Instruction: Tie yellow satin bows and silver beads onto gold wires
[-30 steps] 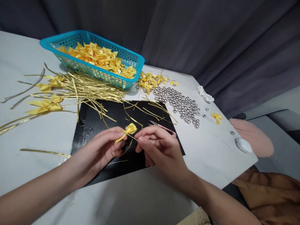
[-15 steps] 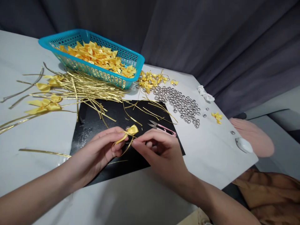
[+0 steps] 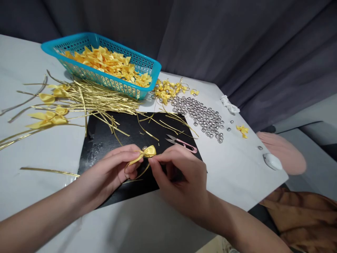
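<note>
My left hand (image 3: 119,165) pinches a yellow ribbon bow (image 3: 149,151) between thumb and fingers, above a black mat (image 3: 121,128). A small silver bead (image 3: 144,148) shows at the bow's middle. A thin gold cord (image 3: 143,171) loops down from the bow. My right hand (image 3: 181,175) is closed at the bow's right side, with thumb and forefinger pinched together by the cord; the bit between the fingertips is mostly hidden. Pink-handled thread snips (image 3: 181,143) lie on the mat just beyond my right hand.
A blue basket (image 3: 155,75) of yellow bows stands at the back left. Gold cords (image 3: 105,100) are heaped before it. Finished-looking bows (image 3: 168,89) and many silver beads (image 3: 202,114) lie to the right. A white mouse-like object (image 3: 272,161) sits near the right edge.
My right hand has turned slightly, and its fingertips have risen closer to the bow. The left hand still holds the bow in nearly the same place.
</note>
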### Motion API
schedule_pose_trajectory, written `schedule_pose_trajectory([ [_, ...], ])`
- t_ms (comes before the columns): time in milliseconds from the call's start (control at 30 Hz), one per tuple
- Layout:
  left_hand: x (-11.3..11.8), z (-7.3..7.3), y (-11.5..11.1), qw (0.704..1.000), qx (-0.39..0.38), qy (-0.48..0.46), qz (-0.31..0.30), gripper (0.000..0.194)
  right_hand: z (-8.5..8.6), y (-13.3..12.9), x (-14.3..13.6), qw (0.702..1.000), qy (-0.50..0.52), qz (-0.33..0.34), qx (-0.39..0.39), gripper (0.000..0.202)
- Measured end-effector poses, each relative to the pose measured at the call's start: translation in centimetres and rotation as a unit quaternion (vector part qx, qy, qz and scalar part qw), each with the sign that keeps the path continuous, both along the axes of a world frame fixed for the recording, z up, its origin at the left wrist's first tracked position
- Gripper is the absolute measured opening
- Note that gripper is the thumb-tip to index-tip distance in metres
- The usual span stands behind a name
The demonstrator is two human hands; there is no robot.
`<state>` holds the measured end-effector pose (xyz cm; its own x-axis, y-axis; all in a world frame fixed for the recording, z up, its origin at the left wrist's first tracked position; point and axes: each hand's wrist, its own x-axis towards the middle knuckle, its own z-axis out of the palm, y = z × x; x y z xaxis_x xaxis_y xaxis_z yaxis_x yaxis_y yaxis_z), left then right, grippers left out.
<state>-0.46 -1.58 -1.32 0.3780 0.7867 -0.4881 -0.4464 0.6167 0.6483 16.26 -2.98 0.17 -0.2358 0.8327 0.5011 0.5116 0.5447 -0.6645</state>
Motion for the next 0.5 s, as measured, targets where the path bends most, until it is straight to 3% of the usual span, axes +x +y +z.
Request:
schedule_pose_trajectory([
  [133,0.0,0.1,0.1,1.000,-0.023,-0.010,0.017,0.023,0.4,0.1,0.0,0.999,0.023,-0.003,-0.039,0.008],
  [233,0.1,0.3,0.1,0.999,-0.038,-0.018,0.024,0.027,0.8,0.2,0.0,0.986,0.098,-0.008,-0.136,0.013],
  [367,0.0,0.3,0.2,0.998,-0.047,-0.031,0.028,0.024,1.4,0.5,0.3,0.929,0.229,-0.001,-0.291,0.022],
  [500,0.1,0.4,0.1,0.999,-0.042,-0.017,0.020,0.023,1.8,0.6,0.4,0.882,0.289,0.063,-0.366,0.026],
])
